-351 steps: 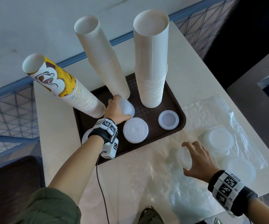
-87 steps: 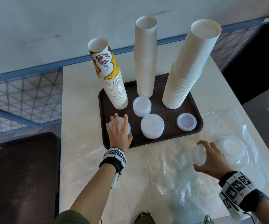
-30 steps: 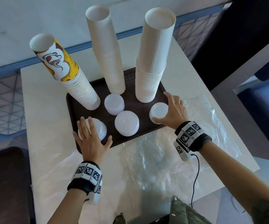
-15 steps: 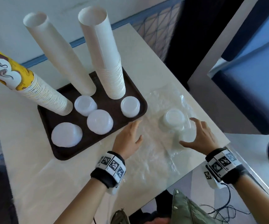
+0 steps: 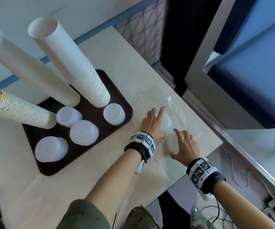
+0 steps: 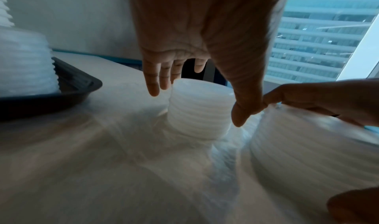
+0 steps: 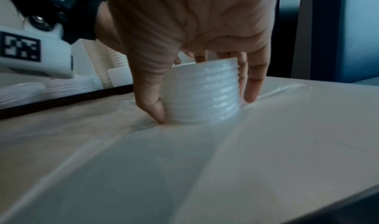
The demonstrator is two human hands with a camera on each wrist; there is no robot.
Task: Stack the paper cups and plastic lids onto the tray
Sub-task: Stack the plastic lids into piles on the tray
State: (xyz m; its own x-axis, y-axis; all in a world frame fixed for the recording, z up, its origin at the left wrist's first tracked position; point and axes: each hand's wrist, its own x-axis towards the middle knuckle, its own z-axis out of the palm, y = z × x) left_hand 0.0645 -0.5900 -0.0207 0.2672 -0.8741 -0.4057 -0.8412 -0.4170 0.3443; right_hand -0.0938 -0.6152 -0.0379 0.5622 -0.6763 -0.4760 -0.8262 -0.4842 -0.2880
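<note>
1. Your right hand (image 7: 194, 32) grips a lid stack (image 7: 205, 96), thumb and fingers round it.
2. Your left hand (image 6: 197, 37) is spread wide over the far stack (image 6: 200, 112), not yet gripping.
3. The tray (image 5: 84, 151), left, holds three cup stacks and four lid stacks; these two remain.

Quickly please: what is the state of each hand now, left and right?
Left hand: open, fingers spread around a lid stack, not yet gripping.
Right hand: thumb and fingers curled around the other lid stack.

Bright daylit head view, edges bowed by wide lens, both wrist views dim, bluish, motion-blurred, noisy.
</note>
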